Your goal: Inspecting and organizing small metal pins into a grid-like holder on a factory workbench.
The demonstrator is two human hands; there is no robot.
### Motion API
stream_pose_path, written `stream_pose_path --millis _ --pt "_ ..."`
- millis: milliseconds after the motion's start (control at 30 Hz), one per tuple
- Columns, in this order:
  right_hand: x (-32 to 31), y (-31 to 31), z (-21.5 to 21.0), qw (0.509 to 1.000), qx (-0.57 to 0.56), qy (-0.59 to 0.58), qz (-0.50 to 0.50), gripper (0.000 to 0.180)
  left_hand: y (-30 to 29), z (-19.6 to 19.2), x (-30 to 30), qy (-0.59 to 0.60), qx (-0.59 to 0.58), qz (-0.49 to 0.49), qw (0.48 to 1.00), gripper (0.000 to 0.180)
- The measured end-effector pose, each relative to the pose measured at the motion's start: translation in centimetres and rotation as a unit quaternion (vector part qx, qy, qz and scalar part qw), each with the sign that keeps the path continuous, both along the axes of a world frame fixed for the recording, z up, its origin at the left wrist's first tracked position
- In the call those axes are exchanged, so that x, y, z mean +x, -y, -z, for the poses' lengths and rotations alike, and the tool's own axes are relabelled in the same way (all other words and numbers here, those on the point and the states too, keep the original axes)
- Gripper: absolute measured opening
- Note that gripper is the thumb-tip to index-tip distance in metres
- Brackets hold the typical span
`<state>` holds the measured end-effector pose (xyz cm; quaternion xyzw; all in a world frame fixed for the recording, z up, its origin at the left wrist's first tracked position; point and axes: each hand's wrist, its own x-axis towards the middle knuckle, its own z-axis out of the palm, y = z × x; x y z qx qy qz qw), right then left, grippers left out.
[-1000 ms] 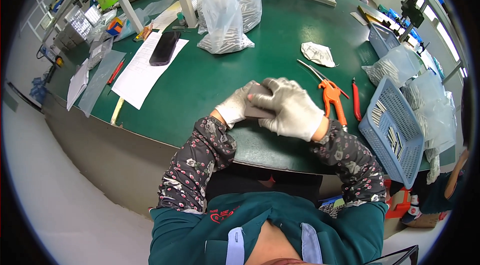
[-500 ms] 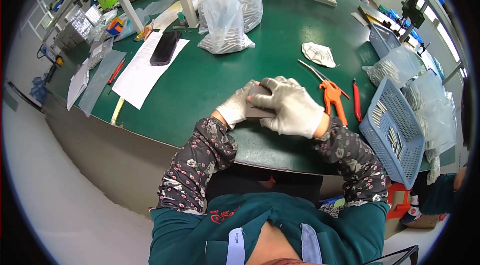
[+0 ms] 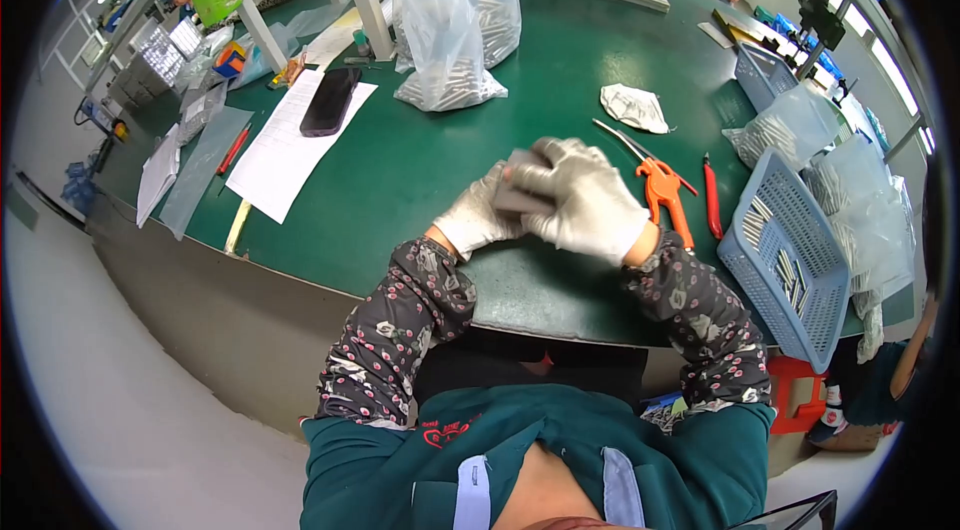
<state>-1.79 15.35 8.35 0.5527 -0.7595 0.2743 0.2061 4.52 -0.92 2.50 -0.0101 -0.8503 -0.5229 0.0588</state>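
Observation:
Both hands wear pale work gloves and meet above the front part of the green table [image 3: 420, 255]. Between them is a flat grey-brown piece [image 3: 516, 196], like a folded sheet or a pad; its exact kind does not show. My left hand [image 3: 472, 214] closes around its left side. From the right, my right hand [image 3: 592, 200] lies over the piece with curled fingers, slightly blurred. Whether something smaller is inside the piece is hidden. Right of my right hand lies an orange air blow gun [image 3: 664, 188], with red-handled pliers [image 3: 712, 198] beyond it.
A blue basket [image 3: 735, 248] holding metal pins stands at the right edge, beside bags of pins [image 3: 850, 200]. More filled bags [image 3: 445, 80] stand at the back. A crumpled white cloth [image 3: 634, 108] lies far right. A phone [image 3: 330, 102] rests on papers [image 3: 262, 168] at left.
My right hand has shifted slightly up over the piece, which is now more tilted. The left hand stays nearly in place around it.

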Motion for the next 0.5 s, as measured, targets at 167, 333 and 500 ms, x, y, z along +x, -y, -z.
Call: stream_pose_path --millis 167,333,500 --pt "-2.7 -2.3 0.8 0.972 0.096 0.016 0.213 0.031 -0.4 0.2 0.2 0.028 0.137 0.059 0.988 0.064" --pt "0.9 -2.2 -0.2 0.981 0.161 0.025 0.102 0.045 -0.4 1.0 0.1 0.041 0.224 0.081 0.970 0.057" --pt "1.5 -0.6 2.2 0.963 0.054 0.257 0.066 0.039 -1.8 2.0 -0.1 -0.088 0.183 0.005 0.979 0.049"
